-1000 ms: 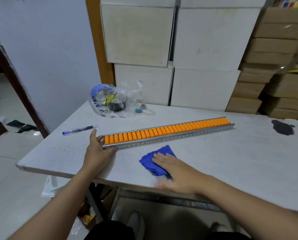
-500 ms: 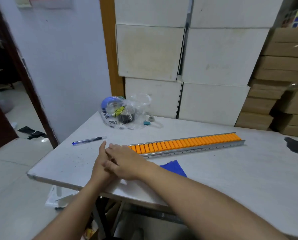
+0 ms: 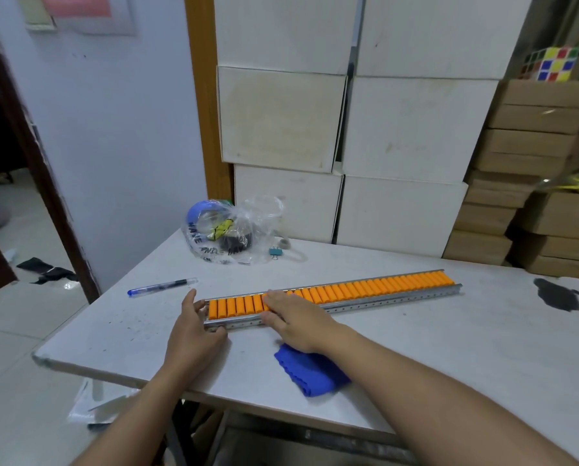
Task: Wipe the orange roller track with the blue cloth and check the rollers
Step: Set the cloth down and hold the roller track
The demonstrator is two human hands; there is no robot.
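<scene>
The orange roller track, a long metal rail of orange rollers, lies across the white table from left to far right. My left hand grips the track's left end, thumb on the near rail and fingers at the end. My right hand lies flat, fingers spread, on the rollers just right of the left end. It holds nothing. The blue cloth lies crumpled on the table near the front edge, partly under my right wrist.
A blue pen lies left of the track. A clear plastic bag with tape rolls and a small binder clip sit behind. A black stain marks the table's right side. White and brown boxes are stacked behind.
My right hand left the blue cloth, crossed to my left hand at the track's left end, and now rests on the rollers a little to the right. The left hand keeps its hold.
</scene>
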